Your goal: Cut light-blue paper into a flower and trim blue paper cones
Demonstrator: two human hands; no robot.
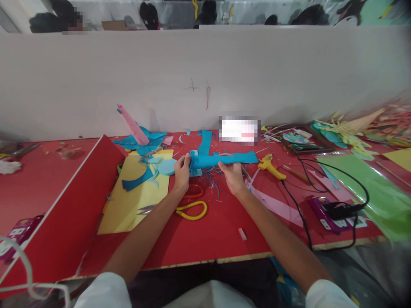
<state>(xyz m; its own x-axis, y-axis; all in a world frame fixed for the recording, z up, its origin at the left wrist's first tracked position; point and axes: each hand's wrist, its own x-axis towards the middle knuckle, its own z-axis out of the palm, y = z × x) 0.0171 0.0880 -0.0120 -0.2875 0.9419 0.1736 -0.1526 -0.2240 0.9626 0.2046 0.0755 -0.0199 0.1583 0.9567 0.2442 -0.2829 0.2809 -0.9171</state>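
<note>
A long blue strip of thin sheet material stretches level between my hands, above the red table. My left hand pinches its left end, where the material looks bunched or folded. Toward the middle of the strip, my right hand supports it from below with the thumb along its lower edge. Another blue piece lies just behind it. Thin blue trimmings are scattered beneath. Scissors with a yellow handle and a red handle lie by my left forearm.
A yellow glue gun with a black cord lies right of my right hand. Yellow sheets and a pink cone on blue petals are at left. A purple power strip and green sheet lie right. A red divider stands left.
</note>
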